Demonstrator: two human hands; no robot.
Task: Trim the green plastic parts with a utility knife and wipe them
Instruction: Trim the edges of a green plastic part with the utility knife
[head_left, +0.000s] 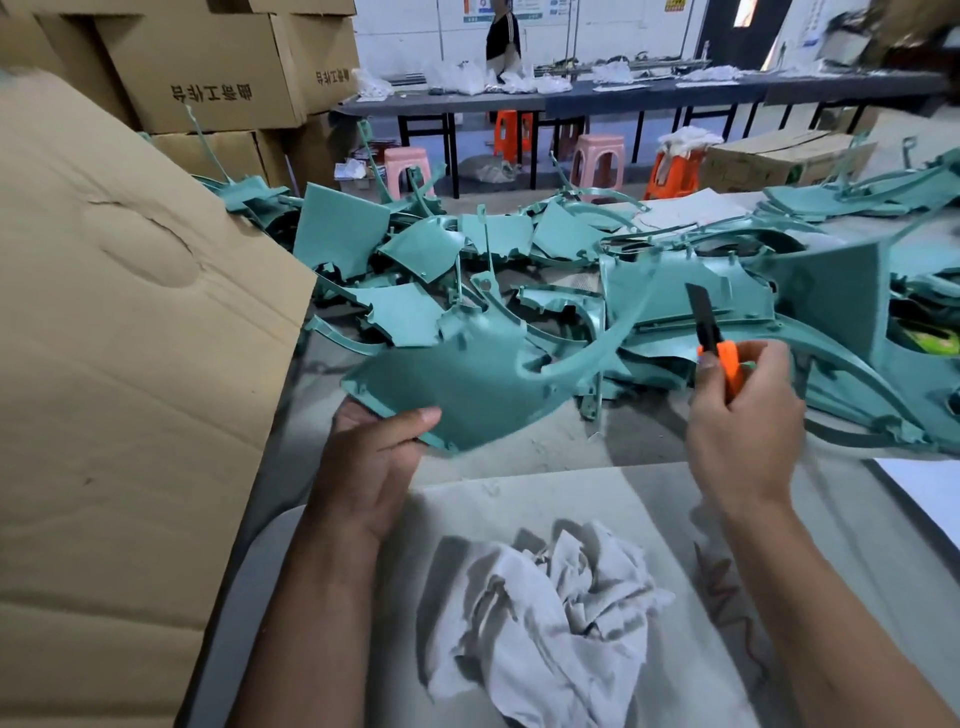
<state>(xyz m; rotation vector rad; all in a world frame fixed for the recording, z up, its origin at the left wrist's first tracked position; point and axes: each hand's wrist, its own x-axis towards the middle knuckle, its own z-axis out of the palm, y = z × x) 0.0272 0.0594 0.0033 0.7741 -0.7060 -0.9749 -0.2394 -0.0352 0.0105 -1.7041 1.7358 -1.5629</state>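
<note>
At the near edge of the counter (545, 447), a green plastic panel (457, 384) is held clear of the surface, tilted, with a curved arm sweeping up to the right. The left hand (371, 462) grips its lower left corner, thumb on top and fingers curled beneath. The panel shows motion blur, so its edge condition cannot be assessed.

The right hand (743, 421) is closed round the orange handle of a utility knife (714, 343); the dark blade is extended, pointing up and away, and stands apart from the panel. No cut is under way.

A crumpled white rag (550, 623) lies on the counter just below both hands, untouched. Beyond them a large pile of green parts (571, 249) covers the far counter. A cardboard flap (130, 338) stands at left, with stacked cartons behind.

Risks noted: the panel is held at one corner only and unsupported, so knife pressure would likely flex or twist it and let the blade skid off the edge. The left thumb lies on the panel face, within reach of a slipping blade. The long blade extension raises the chance of snapping under side load.
</note>
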